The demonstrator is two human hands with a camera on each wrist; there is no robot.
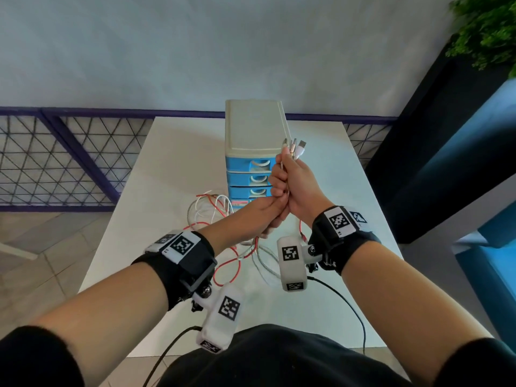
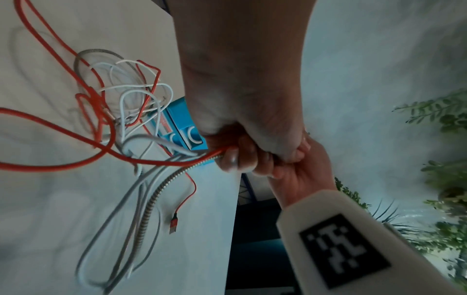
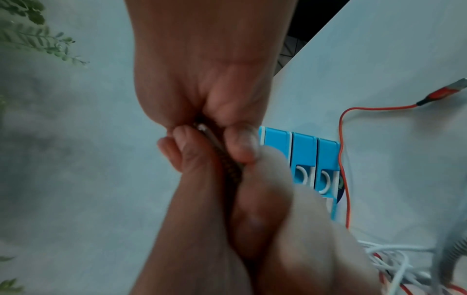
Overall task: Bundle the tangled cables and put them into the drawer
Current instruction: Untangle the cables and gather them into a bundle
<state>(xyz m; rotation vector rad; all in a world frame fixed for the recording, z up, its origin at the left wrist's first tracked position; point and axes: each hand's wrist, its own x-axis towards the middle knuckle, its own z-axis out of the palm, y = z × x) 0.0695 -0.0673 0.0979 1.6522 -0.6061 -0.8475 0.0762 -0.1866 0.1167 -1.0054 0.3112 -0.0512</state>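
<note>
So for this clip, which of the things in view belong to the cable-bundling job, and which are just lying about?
Part of the job:
- tangled red, white and metal-braided cables
- beige plastic drawer unit with blue drawers
- right hand, gripping the plug ends
- left hand, gripping the cables just below

Just there:
- white table
- green leafy plant
- purple wire-mesh railing

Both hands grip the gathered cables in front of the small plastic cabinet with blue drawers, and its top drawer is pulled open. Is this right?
Not quite. Left hand and right hand do grip the gathered cables, but the head view shows every blue drawer of the small plastic cabinet closed.
</note>
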